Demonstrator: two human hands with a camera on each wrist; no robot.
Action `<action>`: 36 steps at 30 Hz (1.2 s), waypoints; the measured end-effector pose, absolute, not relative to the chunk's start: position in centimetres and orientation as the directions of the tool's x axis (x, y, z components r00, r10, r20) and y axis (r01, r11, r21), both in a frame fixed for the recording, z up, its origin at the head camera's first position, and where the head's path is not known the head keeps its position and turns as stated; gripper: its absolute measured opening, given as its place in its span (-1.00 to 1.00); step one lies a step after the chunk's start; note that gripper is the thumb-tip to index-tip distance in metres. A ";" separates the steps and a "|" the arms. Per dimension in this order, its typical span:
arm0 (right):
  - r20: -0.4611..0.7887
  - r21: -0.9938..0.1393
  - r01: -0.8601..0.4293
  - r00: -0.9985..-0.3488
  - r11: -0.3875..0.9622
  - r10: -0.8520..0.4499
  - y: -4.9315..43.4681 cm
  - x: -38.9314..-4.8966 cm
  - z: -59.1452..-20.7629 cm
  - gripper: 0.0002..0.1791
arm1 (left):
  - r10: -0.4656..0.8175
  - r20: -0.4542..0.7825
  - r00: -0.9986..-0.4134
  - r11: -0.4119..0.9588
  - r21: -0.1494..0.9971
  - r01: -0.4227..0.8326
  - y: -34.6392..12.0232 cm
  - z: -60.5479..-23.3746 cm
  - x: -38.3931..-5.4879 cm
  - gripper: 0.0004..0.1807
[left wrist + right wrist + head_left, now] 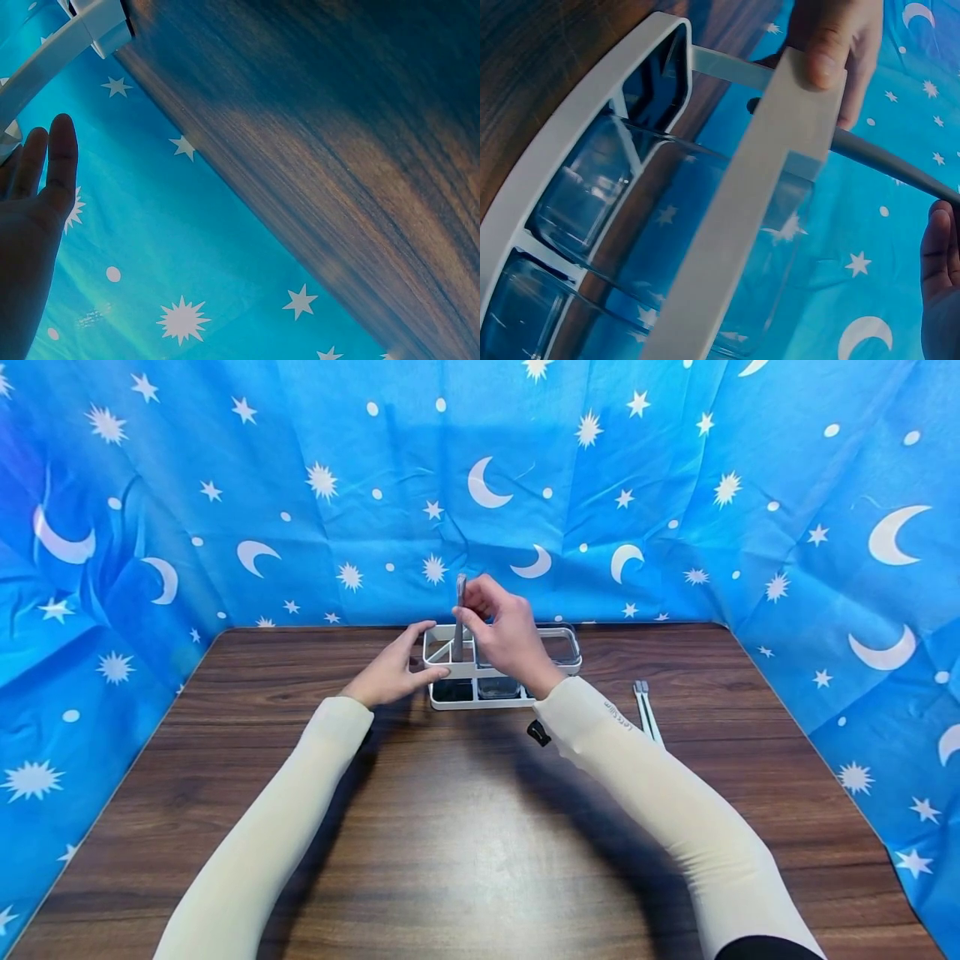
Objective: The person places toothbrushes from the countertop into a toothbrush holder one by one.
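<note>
A white toothbrush holder [480, 704] with two tiers and clear cups [498, 687] stands near the table's back edge. My left hand [390, 668] holds its left end, with the thumb on the front of the upper rim and the fingers towards the back. In the right wrist view, that thumb rests on the rim's corner [810, 90]. My right hand [510, 631] pinches a slim grey toothbrush [460, 618] near its top. The toothbrush stands upright, its lower part within a left-hand compartment. In the right wrist view, its dark lower end shows below the upper rim.
Two pale toothbrushes [647, 712] with dark heads lie side by side on the brown wooden table [465, 835], right of the holder and partly behind my right sleeve. A blue curtain [420, 460] with stars and moons hangs around the table's back and sides.
</note>
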State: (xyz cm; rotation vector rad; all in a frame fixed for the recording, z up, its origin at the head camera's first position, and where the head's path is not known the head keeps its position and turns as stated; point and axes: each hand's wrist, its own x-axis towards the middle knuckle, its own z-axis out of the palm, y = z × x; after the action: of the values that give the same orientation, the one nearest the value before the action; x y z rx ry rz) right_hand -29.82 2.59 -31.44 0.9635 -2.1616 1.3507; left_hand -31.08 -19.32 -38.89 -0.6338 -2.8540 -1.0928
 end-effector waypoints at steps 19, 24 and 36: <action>0.535 -0.628 -0.673 -0.738 0.390 -0.412 2.2 -29.9 -34.0 -0.90 | 0.367 0.172 -0.914 0.653 0.652 0.385 -19.4 -39.1 -31.0 -0.04; 0.519 -0.626 -0.666 -0.744 0.406 -0.421 2.1 -29.8 -34.4 -0.89 | 0.370 0.173 -0.913 0.649 0.655 0.387 -19.4 -39.0 -31.0 -0.05; 0.480 -0.627 -0.641 -0.765 0.442 -0.429 1.9 -29.6 -34.8 -0.89 | 0.375 0.172 -0.911 0.645 0.657 0.389 -19.4 -39.0 -30.9 -0.08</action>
State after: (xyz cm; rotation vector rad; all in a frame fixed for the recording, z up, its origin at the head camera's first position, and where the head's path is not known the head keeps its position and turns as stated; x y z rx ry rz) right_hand -29.60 1.94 -34.83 0.9277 -2.4454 1.2261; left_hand -30.91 -19.35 -38.96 -0.6577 -2.8312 -1.1388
